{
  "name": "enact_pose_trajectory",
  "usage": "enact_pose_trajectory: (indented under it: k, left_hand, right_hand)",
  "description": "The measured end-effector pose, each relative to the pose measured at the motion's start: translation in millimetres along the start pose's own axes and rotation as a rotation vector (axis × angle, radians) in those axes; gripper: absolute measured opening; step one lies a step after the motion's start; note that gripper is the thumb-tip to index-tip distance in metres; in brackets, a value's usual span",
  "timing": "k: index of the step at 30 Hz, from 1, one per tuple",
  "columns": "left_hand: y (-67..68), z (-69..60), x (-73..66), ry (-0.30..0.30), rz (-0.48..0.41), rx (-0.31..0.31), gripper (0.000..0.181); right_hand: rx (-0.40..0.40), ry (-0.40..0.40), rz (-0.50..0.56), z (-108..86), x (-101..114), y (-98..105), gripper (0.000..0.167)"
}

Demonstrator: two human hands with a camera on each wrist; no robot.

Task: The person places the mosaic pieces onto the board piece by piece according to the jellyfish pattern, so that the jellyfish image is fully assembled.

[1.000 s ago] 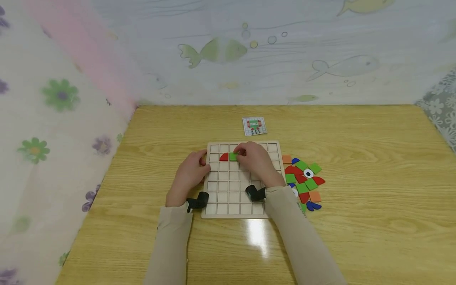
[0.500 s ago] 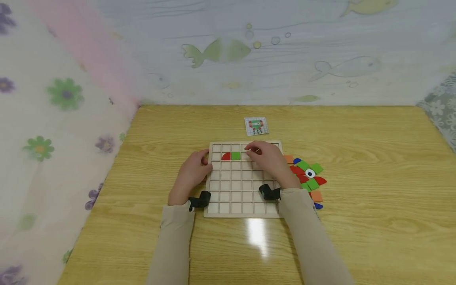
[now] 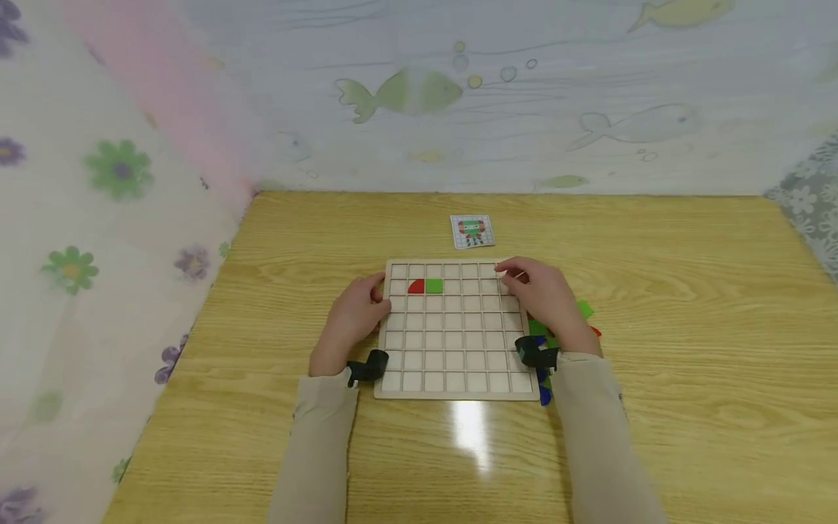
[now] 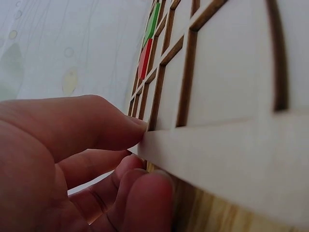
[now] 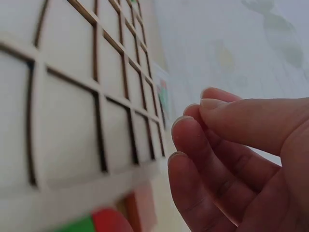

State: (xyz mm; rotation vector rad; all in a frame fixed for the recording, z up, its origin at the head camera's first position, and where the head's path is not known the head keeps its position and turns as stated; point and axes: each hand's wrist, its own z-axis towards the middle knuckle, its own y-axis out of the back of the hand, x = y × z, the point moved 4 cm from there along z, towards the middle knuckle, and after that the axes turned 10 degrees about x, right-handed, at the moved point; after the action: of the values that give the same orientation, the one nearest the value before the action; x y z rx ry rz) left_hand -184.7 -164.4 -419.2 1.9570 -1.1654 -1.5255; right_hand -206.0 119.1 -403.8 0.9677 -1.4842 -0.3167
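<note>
A wooden grid board lies flat on the table. In its second row sit a red quarter-round piece and, just right of it, a green square. My left hand holds the board's left edge; the left wrist view shows the thumb on the rim and the fingers curled beside and under it. Over the board's upper right corner hovers my right hand, fingers loosely bent. Nothing shows between those fingers in the right wrist view. This hand and its forearm hide much of the loose pieces at the board's right.
Beyond the board's far edge lies a small picture card with a coloured figure on a grid. A wall with painted fish rises behind the table. A flower-patterned wall stands at the left.
My right hand has let go of the green square and moved right across the board to its right edge, over the loose pieces. The left hand has stayed at the left edge.
</note>
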Motion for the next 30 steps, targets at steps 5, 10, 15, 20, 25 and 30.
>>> enact_pose_trajectory:
  k: [5,10,15,20,25,30]
  left_hand:
    - [-0.1,0.7,-2.0,0.000,-0.014,0.006,0.054]
    - [0.1,-0.1,-1.0,0.022,-0.008,0.006,0.054]
    - [0.0,-1.5,-0.7,0.030,-0.011,0.004,0.053]
    - [-1.2,-1.6,-0.1,0.033,-0.017,0.006,0.053]
    - [-1.4,-1.3,0.0,0.031,-0.015,0.006,0.053]
    - [-1.6,-0.6,1.2,0.029,-0.011,0.008,0.053]
  right_hand:
    - [-0.004,-0.059,0.001,-8.5,-17.3,19.3,0.028]
    - [0.012,-0.103,0.023,-16.0,-34.9,30.6,0.030]
    - [0.055,-0.131,0.041,-25.2,-48.9,36.3,0.035]
    - [0.105,-0.149,0.024,-33.3,-57.1,40.7,0.038]
    - [0.172,-0.143,-0.006,-36.0,-60.8,42.6,0.036]
    - [0.251,-0.145,-0.003,-36.3,-61.0,41.0,0.036]
